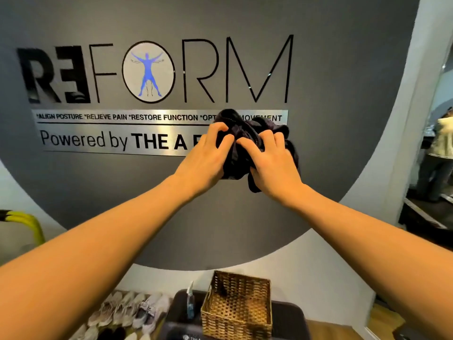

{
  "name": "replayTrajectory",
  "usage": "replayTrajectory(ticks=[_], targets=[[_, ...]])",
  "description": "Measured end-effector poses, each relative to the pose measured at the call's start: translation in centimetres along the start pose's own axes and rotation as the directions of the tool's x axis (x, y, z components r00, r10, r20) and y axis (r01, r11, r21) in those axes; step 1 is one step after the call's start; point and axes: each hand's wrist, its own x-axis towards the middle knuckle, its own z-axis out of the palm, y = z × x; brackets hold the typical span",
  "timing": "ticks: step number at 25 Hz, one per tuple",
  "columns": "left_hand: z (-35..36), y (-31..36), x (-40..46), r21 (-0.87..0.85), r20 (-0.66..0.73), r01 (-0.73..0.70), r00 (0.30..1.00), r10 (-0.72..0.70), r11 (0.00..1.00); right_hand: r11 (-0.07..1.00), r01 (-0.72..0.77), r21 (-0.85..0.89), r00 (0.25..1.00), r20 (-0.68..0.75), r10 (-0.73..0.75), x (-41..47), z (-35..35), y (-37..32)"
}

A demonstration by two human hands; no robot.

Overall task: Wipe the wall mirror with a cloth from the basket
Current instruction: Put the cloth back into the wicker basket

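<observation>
Grey wall [318,69]; both hands' fingers [220,141] clutch bunched dark cloth [247,133], axis unclear.

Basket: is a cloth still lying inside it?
No, the basket shows only its woven bottom; the dark cloth is held by the left hand and right hand.
</observation>
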Motion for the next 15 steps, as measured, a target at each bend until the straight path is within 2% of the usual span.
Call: replayTrajectory(ticks=[5, 15], targets=[[9.2, -5.3, 0.3, -0.057, 0.033, 0.032, 0.999, -0.03, 0.998, 0.999, -0.044, 0.006, 0.995, 0.091, 0.044, 0.1, 9.9, 1.3], [39.1, -11.3, -0.8, -0.15, 0.218, 0.164, 0.967, -0.129, 0.975, 0.993, -0.118, 0.018, 0.952, 0.285, 0.108, -7.8, 37.4, 10.3]])
